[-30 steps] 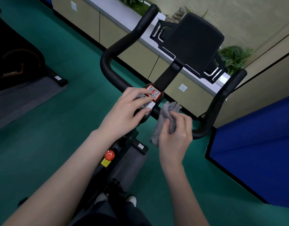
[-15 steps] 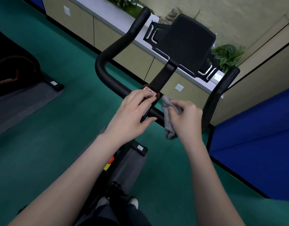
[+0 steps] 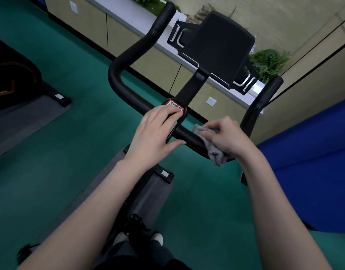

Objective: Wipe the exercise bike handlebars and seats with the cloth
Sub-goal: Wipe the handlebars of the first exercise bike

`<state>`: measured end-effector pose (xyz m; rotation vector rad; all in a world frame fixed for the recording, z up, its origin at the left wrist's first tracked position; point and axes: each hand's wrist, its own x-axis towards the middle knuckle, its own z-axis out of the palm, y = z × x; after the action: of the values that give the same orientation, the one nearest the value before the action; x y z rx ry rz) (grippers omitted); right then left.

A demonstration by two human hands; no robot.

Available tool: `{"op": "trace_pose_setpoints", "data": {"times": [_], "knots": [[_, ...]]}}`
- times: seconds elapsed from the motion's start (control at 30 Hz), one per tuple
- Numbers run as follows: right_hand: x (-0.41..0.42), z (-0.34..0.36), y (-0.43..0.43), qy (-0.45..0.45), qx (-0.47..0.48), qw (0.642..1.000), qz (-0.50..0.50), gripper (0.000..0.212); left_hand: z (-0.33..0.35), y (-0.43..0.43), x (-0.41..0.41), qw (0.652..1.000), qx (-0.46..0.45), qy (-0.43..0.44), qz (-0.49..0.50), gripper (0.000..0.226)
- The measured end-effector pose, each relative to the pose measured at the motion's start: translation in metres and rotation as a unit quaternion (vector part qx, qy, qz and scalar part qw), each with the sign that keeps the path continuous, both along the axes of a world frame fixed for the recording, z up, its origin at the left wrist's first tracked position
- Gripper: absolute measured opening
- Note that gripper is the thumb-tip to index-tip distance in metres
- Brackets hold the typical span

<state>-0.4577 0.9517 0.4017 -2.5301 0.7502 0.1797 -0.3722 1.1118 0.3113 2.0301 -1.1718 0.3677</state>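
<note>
While the left hand (image 3: 156, 131) lies flat and open over the centre clamp, the right hand (image 3: 227, 136) pinches the grey cloth (image 3: 214, 152) around the handlebar (image 3: 187, 134), seemingly tight; green floor (image 3: 80, 78) open leftward.

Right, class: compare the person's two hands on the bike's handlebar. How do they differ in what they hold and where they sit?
The right hand grips a grey cloth against the handlebar; the left hand holds no cloth. The left hand lies flatter at the bar's centre, fingers by the red sticker, while the right hand is curled nearer the bar's right bend. Both are bare and touch the same bar.
</note>
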Motion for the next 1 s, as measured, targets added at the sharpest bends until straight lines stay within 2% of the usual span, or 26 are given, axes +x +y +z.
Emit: {"op": "trace_pose_setpoints", "data": {"times": [0.17, 0.37, 0.57, 0.77, 0.9, 1.0], "knots": [[0.011, -0.006, 0.008, -0.062, 0.032, 0.998, -0.006, 0.009, -0.001, -0.001, 0.002, 1.000, -0.010, 0.005, -0.004, 0.067], [-0.014, -0.003, -0.012, 0.008, -0.006, 1.000, -0.012, 0.014, -0.003, -0.002, 0.001, 1.000, -0.007, 0.023, 0.000, 0.069], [-0.021, -0.015, 0.001, -0.106, -0.054, 0.993, -0.004, 0.013, -0.001, -0.003, 0.001, 0.999, -0.012, 0.031, 0.004, 0.069], [-0.052, -0.021, -0.015, -0.173, -0.079, 0.982, -0.004, 0.014, -0.001, -0.004, 0.001, 0.999, -0.012, 0.044, 0.009, 0.068], [-0.053, -0.035, 0.003, -0.260, -0.109, 0.959, 0.006, 0.015, 0.000, -0.005, 0.001, 0.999, -0.017, 0.049, 0.007, 0.068], [-0.058, -0.050, 0.017, -0.353, -0.125, 0.927, -0.012, 0.014, 0.000, -0.005, 0.000, 0.999, -0.016, 0.045, 0.007, 0.068]]}}
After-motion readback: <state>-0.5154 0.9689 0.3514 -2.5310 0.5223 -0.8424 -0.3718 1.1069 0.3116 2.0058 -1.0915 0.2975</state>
